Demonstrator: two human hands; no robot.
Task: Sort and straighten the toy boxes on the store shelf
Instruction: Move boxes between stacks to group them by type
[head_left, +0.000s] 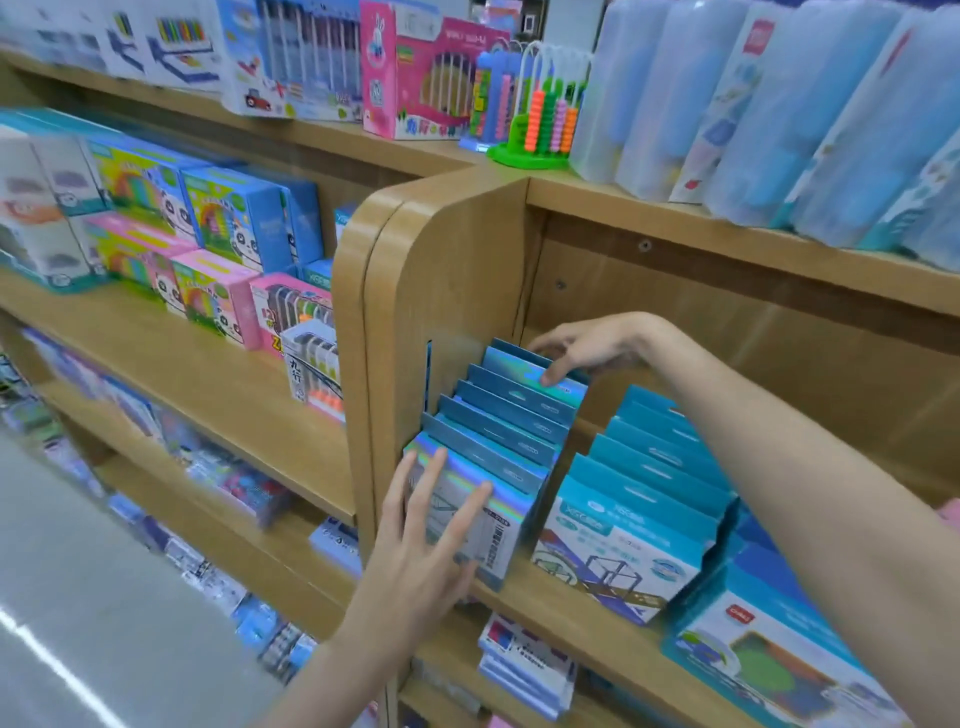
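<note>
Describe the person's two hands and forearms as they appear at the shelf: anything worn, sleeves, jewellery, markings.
Both are bare. The left hand and its forearm show no sleeve, glove, ring, watch or bracelet. The right hand and its long forearm are likewise uncovered, with no jewellery or markings visible. Any sleeves end outside the picture.

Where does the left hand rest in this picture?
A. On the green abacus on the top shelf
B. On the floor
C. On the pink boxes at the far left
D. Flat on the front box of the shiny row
D: the left hand lies with straight fingers against the front box of the holographic row.
</note>
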